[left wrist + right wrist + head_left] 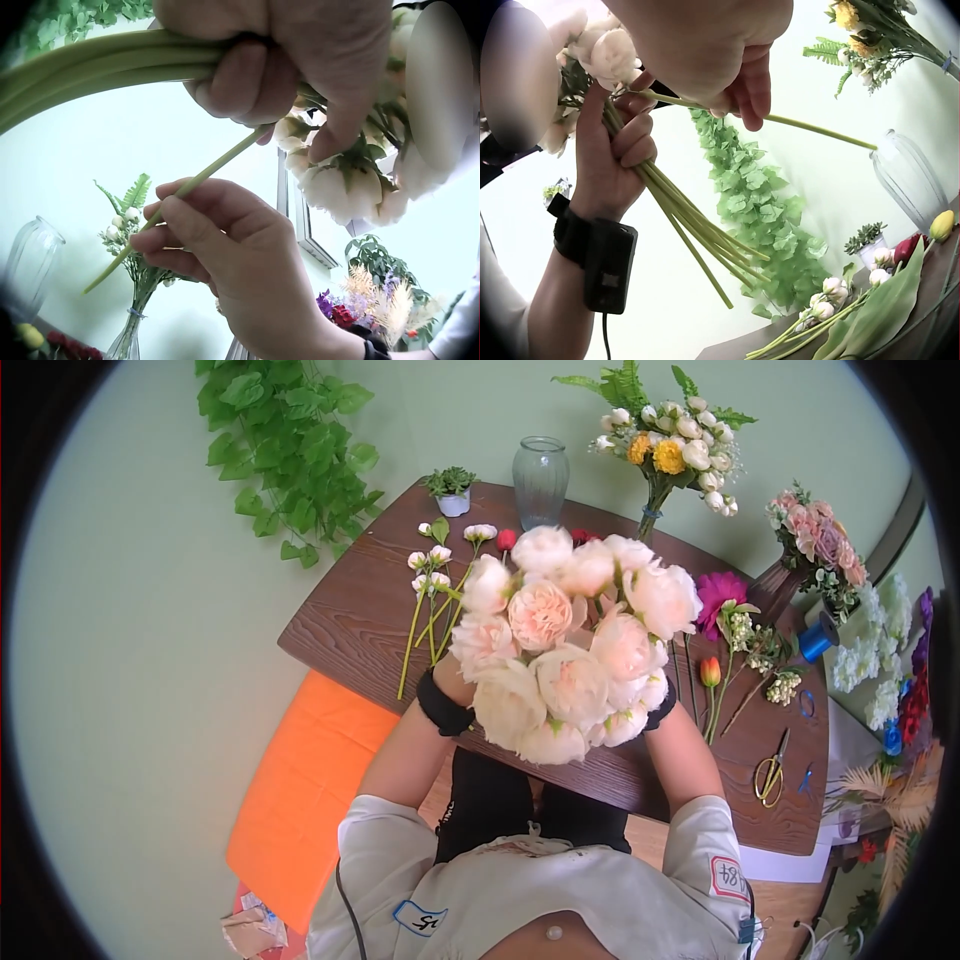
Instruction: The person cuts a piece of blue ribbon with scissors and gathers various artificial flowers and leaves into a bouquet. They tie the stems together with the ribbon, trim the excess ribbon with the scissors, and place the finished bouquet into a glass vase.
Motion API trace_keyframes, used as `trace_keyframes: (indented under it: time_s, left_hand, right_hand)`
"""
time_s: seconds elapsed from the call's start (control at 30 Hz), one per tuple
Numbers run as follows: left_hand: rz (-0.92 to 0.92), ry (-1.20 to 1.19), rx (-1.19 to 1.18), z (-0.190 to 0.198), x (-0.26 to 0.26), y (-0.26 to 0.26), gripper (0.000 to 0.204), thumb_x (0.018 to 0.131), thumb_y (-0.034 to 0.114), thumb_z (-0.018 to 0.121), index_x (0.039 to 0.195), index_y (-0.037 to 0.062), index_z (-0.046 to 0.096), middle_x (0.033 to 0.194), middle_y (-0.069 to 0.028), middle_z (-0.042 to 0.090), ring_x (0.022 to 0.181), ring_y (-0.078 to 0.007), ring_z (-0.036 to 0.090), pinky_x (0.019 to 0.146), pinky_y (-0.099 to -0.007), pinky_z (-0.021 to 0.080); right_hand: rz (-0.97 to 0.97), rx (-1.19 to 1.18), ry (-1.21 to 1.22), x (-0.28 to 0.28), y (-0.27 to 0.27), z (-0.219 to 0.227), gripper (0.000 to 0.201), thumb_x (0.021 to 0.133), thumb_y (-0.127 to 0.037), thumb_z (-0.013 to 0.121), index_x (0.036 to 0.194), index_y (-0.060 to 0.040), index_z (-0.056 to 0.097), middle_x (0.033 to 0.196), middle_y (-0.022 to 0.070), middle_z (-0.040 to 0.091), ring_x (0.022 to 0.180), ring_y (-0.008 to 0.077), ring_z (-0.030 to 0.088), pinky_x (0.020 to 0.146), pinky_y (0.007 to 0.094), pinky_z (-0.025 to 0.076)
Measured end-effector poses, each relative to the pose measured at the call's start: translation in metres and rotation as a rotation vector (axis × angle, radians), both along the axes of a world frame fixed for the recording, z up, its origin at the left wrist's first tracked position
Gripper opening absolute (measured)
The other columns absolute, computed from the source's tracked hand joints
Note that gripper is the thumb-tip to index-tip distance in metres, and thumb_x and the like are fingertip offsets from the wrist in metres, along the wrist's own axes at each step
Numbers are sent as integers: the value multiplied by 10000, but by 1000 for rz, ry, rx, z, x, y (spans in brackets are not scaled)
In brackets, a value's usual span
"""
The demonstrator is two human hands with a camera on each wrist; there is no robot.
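Observation:
A round bunch of pale pink and cream peonies [570, 660] hides most of both hands in the head view. The left hand [615, 150] grips the bundle of green stems [697, 225] just under the blooms, fingers curled round it. One separate stem [817, 130] slants away from the bundle, and the right hand [232, 247] pinches it between thumb and fingers. In the left wrist view the left hand [277, 60] is close to the camera, round the thick stems [112, 67], with the single stem [217, 163] coming out below it.
On the dark table [350, 600] stand a glass vase [541, 480], a small potted plant [452, 492] and a white and yellow bouquet [680, 450]. Loose white flowers [430, 570] lie left; a magenta flower [722, 603], a tulip [710, 672], blue ribbon spool [818, 637] and scissors [770, 772] lie right.

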State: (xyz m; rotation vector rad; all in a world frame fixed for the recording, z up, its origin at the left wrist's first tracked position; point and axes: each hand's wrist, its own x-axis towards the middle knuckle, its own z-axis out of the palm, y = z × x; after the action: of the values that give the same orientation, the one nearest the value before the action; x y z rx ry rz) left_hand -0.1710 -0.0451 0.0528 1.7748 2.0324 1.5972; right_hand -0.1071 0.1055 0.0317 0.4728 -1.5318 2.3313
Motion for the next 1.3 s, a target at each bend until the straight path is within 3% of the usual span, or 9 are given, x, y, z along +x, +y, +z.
trace_keyframes:
  time_s: [0.33,0.4,0.43,0.57,0.63,0.9,0.93,1.03,1.3]
  left_hand:
    - [-5,-84,168,-27,8,-29,265,743,243,548,904,34,524,940,-78,538,876,-173,528,703,-291,450]
    - [29,-40,156,-32,35,-73,266,745,242,545,907,33,523,939,-79,538,874,-173,528,703,-291,450]
    - [46,-18,150,-25,-2,-33,266,746,242,543,909,32,522,939,-79,538,873,-173,528,703,-291,450]
    - [112,70,125,-43,22,-71,269,749,241,537,915,31,519,937,-81,538,870,-174,528,702,-291,449]
    - [143,116,112,-40,14,-68,270,751,240,534,919,30,517,937,-81,538,868,-174,528,701,-291,449]
    - [269,299,62,-52,27,-72,274,758,238,522,931,26,511,933,-84,537,860,-174,527,699,-291,447]
    - [286,321,55,-54,30,-68,274,759,237,520,933,26,510,933,-84,537,860,-174,527,699,-291,447]
    - [337,389,30,-51,19,-71,276,761,237,516,938,24,507,932,-85,537,857,-175,527,698,-291,446]
    - [468,576,-25,-46,3,-56,281,768,234,504,950,21,501,929,-88,536,850,-175,527,697,-291,444]
  right_hand:
    - [-306,473,210,-11,8,18,347,748,-162,561,1059,-32,478,1006,84,542,912,198,529,780,314,424]
    - [-367,568,251,0,11,16,344,744,-163,565,1052,-33,483,992,82,551,902,199,535,774,315,426]
    - [-396,617,272,11,12,11,343,742,-164,567,1049,-34,486,985,81,556,897,200,538,771,316,427]
    - [-487,760,332,10,9,14,338,737,-166,573,1039,-35,495,964,78,569,882,202,547,762,317,431]
    - [-734,1198,525,6,15,7,338,698,-113,595,1014,-34,504,942,80,566,834,200,552,731,304,438]
    - [-437,533,352,-14,-1,-50,329,664,-96,614,974,-39,523,915,78,566,811,193,555,700,297,445]
    - [-638,977,533,-9,-3,-28,298,651,-104,621,930,-41,539,894,72,567,811,185,554,690,287,446]
    - [-385,545,269,-3,-16,-24,244,656,-110,614,883,-42,556,869,96,568,786,230,555,692,314,449]
    - [-563,932,454,13,-27,-15,264,663,-104,603,913,-40,551,873,110,564,798,265,546,722,336,439]
